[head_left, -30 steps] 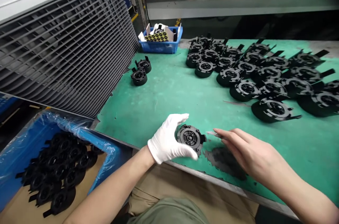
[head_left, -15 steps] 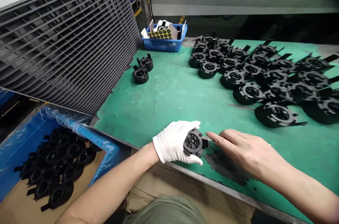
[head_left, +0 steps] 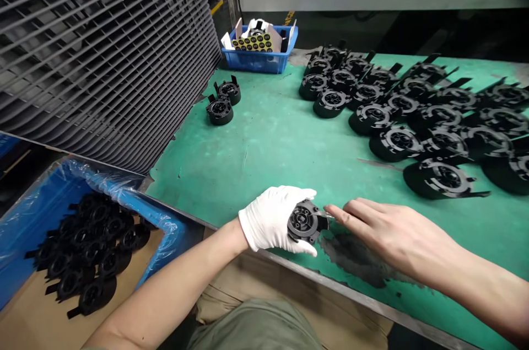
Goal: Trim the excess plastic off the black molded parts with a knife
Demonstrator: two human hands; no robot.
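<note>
My left hand (head_left: 270, 220), in a white glove, is closed around a round black plastic part (head_left: 303, 220) near the front edge of the bench. The part's ringed face with a central hub points up at me, and a tab juts out on its right side. My bare right hand (head_left: 378, 229) is closed on a thin metal blade (head_left: 325, 214), its index finger stretched along it. Only the blade's tip shows, at the part's right rim; the handle is hidden inside the fist.
Several similar black parts (head_left: 399, 140) stand in rows at the right of the green mat (head_left: 256, 157). Two more (head_left: 220, 111) sit at the left. Behind them is a blue basket (head_left: 256, 61). A plastic-lined blue bin (head_left: 165, 234) holds more parts. Grey grilles (head_left: 103, 58) are stacked at left.
The view has tilted down slightly, so the background sits higher. Both hands keep their hold, and the blade stays at the part's right rim with little visible movement.
</note>
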